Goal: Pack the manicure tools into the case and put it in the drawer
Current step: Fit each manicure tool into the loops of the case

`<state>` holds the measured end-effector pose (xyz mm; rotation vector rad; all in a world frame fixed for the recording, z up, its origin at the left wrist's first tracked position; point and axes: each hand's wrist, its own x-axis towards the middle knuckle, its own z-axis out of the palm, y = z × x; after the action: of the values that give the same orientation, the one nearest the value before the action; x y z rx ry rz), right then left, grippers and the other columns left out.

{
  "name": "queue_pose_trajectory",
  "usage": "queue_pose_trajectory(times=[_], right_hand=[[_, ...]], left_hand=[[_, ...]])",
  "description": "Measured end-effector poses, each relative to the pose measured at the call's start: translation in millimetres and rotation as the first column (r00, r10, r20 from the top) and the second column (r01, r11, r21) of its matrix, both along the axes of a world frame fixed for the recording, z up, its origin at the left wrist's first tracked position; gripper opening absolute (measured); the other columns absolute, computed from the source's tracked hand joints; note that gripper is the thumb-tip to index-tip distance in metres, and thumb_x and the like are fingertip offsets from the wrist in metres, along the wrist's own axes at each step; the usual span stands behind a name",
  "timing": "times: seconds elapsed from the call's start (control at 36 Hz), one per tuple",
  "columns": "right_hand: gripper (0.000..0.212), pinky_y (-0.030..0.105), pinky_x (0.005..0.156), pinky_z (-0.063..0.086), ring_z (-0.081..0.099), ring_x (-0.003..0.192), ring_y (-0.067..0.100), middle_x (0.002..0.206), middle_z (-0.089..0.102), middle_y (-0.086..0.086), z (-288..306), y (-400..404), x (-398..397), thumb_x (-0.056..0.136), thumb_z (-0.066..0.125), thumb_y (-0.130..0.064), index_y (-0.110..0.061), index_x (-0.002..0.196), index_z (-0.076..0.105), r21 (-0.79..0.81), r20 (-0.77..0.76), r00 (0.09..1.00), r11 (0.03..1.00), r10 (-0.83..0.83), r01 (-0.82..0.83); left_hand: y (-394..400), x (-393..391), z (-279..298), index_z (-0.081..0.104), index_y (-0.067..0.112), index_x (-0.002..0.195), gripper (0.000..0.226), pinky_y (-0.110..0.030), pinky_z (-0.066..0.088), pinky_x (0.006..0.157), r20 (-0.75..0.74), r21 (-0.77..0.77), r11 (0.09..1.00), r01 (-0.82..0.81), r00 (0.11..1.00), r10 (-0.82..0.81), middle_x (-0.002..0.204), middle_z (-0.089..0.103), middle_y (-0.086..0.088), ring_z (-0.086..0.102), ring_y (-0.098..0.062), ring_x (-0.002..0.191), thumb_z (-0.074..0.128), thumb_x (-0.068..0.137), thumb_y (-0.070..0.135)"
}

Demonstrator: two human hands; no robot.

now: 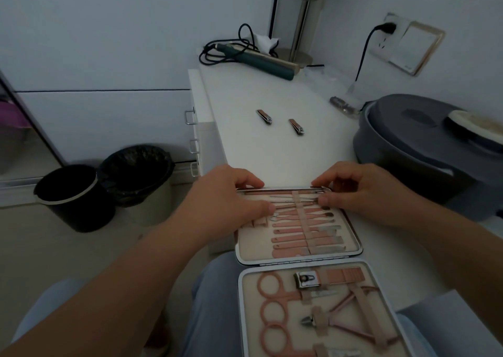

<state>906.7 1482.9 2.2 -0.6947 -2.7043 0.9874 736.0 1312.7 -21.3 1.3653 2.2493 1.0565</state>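
Rose-gold clippers [264, 117] and [296, 127] lie on the tabletop [272, 152] beyond the open case [353, 250], long axes pointing away; left hand [228, 196] and right hand [362, 190], fingers curled, press its far row.

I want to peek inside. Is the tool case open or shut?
Open. The case lies spread flat, both halves showing rows of strapped-in tools.

Head-worn view, facing forward and down, close over desk [272, 149]
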Motion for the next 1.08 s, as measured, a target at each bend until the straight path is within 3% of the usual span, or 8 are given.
queue_pose_trajectory(times=[0.19, 0.31, 0.44, 0.58, 0.72, 0.81, 1.0, 1.08], right_hand=[[0.018, 0.011, 0.064, 0.047, 0.058, 0.073, 0.004, 0.076, 0.063, -0.011, 2.0, 0.0, 0.3, 0.072, 0.073, -0.030, -0.041, 0.085, 0.067, -0.014, 0.051, 0.999, 1.000, -0.014, 0.015], [0.011, 0.010, 0.057, 0.042, 0.056, 0.073, -0.009, 0.075, 0.063, -0.020, 6.8, -1.2, -4.7, 0.075, 0.066, -0.039, -0.046, 0.083, 0.062, 0.024, 0.076, 0.997, 0.999, -0.030, 0.029], [0.005, 0.011, 0.059, 0.034, 0.053, 0.070, -0.008, 0.077, 0.058, -0.022, 5.9, 0.3, -31.5, 0.078, 0.063, -0.042, -0.043, 0.083, 0.060, 0.168, 0.000, 0.991, 0.977, -0.135, 0.133], [0.030, 0.017, 0.061, 0.033, 0.048, 0.075, -0.001, 0.079, 0.050, -0.022, -2.3, 19.6, -71.7, 0.080, 0.060, -0.045, -0.028, 0.105, 0.058, 0.198, -0.041, 0.953, 0.932, -0.301, 0.303], [0.054, 0.029, 0.066, 0.037, 0.049, 0.080, 0.015, 0.099, 0.054, -0.001, -3.4, 43.5, -104.7, 0.081, 0.052, -0.052, -0.015, 0.119, 0.050, 0.266, 0.042, 0.862, 0.837, -0.505, 0.477], [0.051, 0.028, 0.057, 0.037, 0.049, 0.069, 0.018, 0.086, 0.053, 0.003, -1.3, 49.3, -115.7, 0.084, 0.046, -0.052, -0.008, 0.109, 0.057, 0.332, 0.104, 0.828, 0.804, -0.551, 0.494], [0.024, 0.026, 0.054, 0.039, 0.056, 0.071, 0.022, 0.082, 0.062, 0.005, -5.6, 51.8, -123.1, 0.083, 0.049, -0.027, -0.011, 0.094, 0.065, 0.426, 0.108, 0.807, 0.760, -0.580, 0.490], [0.028, 0.026, 0.050, 0.039, 0.057, 0.065, 0.022, 0.073, 0.063, 0.006, -6.9, 50.0, -119.9, 0.085, 0.049, -0.032, -0.010, 0.085, 0.066, 0.425, 0.086, 0.817, 0.763, -0.570, 0.487]], left_hand=[[-0.4, 2.5, -4.4, 0.065, 0.037, 0.093, 0.034, -0.007, 0.032, 0.061, 0.083, 0.050, 0.999, -0.017, 0.996, 0.012, 0.082, 0.046, 0.026, 0.046, 0.012, 0.075, 0.075, 0.062, 0.043], [-3.4, -0.5, -5.2, 0.060, 0.044, 0.079, 0.019, -0.008, 0.035, 0.055, 0.142, 0.086, 0.996, 0.002, 0.990, -0.014, 0.083, 0.053, 0.021, 0.047, 0.019, 0.073, 0.069, 0.064, 0.049], [-6.6, -6.6, -9.2, 0.064, 0.039, 0.077, 0.008, -0.006, 0.038, 0.055, 0.220, 0.192, 0.979, -0.068, 0.975, 0.024, 0.075, 0.060, 0.012, 0.051, 0.006, 0.061, 0.069, 0.071, 0.035], [-15.9, -10.5, -15.8, 0.061, 0.039, 0.079, 0.013, -0.007, 0.038, 0.055, 0.244, 0.206, 0.970, -0.130, 0.967, 0.078, 0.075, 0.059, 0.011, 0.049, 0.004, 0.060, 0.067, 0.074, 0.029], [-22.5, -2.9, -24.9, 0.061, 0.033, 0.083, 0.011, -0.014, 0.042, 0.053, 0.392, 0.231, 0.960, -0.156, 0.918, 0.055, 0.056, 0.055, 0.007, 0.049, 0.001, 0.050, 0.063, 0.080, 0.022], [-20.5, 0.6, -29.3, 0.061, 0.031, 0.083, 0.010, -0.022, 0.044, 0.056, 0.425, 0.241, 0.958, -0.156, 0.904, 0.040, 0.051, 0.054, 0.007, 0.050, -0.004, 0.050, 0.060, 0.082, 0.021], [-20.9, 2.7, -35.6, 0.063, 0.030, 0.084, 0.011, -0.013, 0.038, 0.045, 0.507, 0.276, 0.940, -0.200, 0.861, 0.035, 0.043, 0.050, 0.010, 0.045, -0.001, 0.044, 0.060, 0.082, 0.019], [-18.6, 9.7, -37.8, 0.059, 0.032, 0.082, 0.012, -0.009, 0.034, 0.043, 0.467, 0.272, 0.933, -0.234, 0.880, 0.085, 0.043, 0.049, 0.012, 0.043, 0.001, 0.042, 0.056, 0.083, 0.020]])
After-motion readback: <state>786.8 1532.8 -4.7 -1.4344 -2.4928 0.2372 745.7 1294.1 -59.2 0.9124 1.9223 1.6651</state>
